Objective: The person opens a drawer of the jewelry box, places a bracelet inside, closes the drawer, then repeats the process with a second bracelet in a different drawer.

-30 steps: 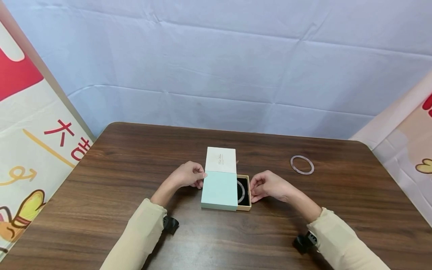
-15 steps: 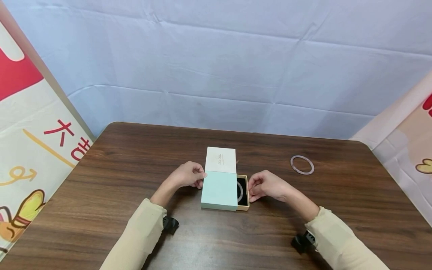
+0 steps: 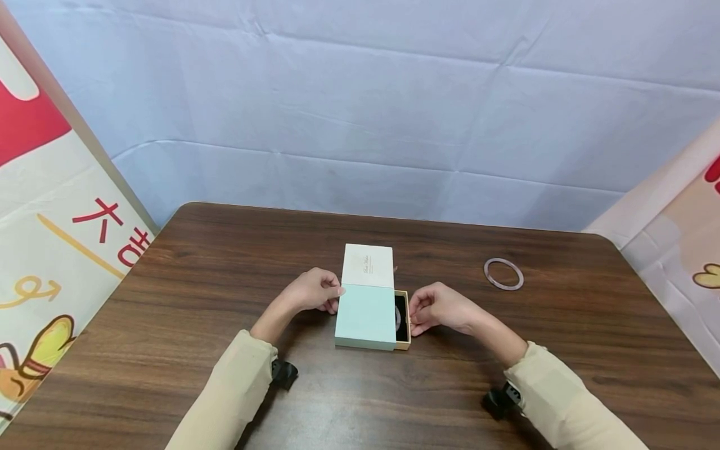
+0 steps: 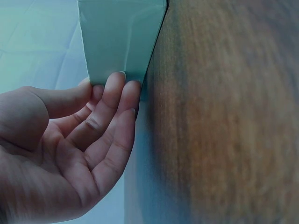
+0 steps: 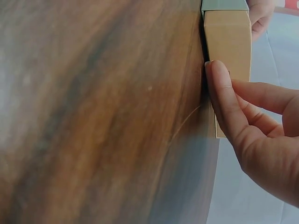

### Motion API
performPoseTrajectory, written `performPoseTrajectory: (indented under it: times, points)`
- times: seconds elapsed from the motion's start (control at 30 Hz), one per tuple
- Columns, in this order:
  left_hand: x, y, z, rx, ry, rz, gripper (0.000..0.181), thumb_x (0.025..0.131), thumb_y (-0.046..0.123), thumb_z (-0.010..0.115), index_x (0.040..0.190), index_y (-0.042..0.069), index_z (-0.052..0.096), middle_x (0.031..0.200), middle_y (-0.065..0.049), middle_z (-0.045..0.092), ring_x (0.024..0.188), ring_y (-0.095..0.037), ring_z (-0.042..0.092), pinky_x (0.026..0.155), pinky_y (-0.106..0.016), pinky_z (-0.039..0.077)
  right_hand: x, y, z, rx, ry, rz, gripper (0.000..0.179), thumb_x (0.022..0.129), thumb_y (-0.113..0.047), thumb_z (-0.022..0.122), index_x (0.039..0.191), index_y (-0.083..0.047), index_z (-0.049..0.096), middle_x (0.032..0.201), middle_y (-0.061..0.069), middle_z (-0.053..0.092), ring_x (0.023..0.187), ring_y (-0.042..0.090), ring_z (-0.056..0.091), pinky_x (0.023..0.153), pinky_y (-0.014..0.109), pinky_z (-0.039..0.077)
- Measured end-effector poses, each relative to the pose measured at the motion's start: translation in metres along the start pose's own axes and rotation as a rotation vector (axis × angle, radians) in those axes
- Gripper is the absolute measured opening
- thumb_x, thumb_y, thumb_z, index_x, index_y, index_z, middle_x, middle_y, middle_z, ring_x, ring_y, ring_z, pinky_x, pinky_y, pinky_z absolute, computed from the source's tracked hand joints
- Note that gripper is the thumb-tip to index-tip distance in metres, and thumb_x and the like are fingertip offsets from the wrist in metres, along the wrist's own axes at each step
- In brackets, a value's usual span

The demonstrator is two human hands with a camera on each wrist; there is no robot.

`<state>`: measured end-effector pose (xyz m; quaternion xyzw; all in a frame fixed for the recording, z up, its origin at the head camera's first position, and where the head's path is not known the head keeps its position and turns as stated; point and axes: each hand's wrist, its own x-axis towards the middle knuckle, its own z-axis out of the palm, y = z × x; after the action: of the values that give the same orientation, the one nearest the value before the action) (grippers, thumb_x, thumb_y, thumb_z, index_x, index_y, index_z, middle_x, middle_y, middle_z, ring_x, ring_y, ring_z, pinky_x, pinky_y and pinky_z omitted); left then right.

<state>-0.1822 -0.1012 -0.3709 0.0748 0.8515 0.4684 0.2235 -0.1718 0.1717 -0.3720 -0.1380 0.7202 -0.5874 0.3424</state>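
A mint-green slide-out box (image 3: 365, 315) lies in the middle of the table, its tan drawer (image 3: 402, 345) protruding a little on the right. Inside the drawer's dark lining, part of a pale bangle (image 3: 397, 319) shows; the rest is hidden under the sleeve. My left hand (image 3: 315, 290) holds the sleeve's left end, thumb at the top edge and fingertips against the end face. At the opposite end, my right hand (image 3: 440, 307) has thumb and fingers drawn together on the drawer's tan end face (image 5: 229, 42).
Directly behind the mint box lies a white box (image 3: 368, 265) with printed lettering. A second pale bangle (image 3: 503, 274) rests at the back right of the wooden table (image 3: 236, 250). Light cloth (image 3: 360, 106) hangs beyond the far edge.
The right hand has moved left and the drawer has slid further into the mint sleeve, hiding more of the bangle inside. My left hand stays in place.
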Motion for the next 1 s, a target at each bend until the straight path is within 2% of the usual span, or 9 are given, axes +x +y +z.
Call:
performPoseTrajectory:
  times: [0.6, 1.0]
  points:
    - [0.0, 0.0, -0.001, -0.011, -0.005, 0.006, 0.018, 0.092, 0.012, 0.055, 0.078, 0.001, 0.059, 0.064, -0.009, 0.062, 0.06, -0.018, 0.062, 0.06, -0.029, 0.049, 0.008, -0.001, 0.009, 0.015, -0.028, -0.01, 0.009, 0.079, 0.02, 0.046, 0.087, 0.021, 0.049, 0.074, 0.017, 0.058, 0.068, 0.022, 0.063, 0.068, 0.039, 0.052]
    - [0.0, 0.0, 0.0, -0.003, 0.007, -0.006, 0.018, 0.092, 0.012, 0.055, 0.077, 0.002, 0.059, 0.063, -0.009, 0.062, 0.06, -0.018, 0.062, 0.059, -0.028, 0.049, 0.012, -0.002, 0.013, -0.02, -0.045, -0.02, 0.01, 0.08, 0.018, 0.046, 0.088, 0.018, 0.051, 0.074, 0.017, 0.059, 0.069, 0.023, 0.064, 0.068, 0.039, 0.053]
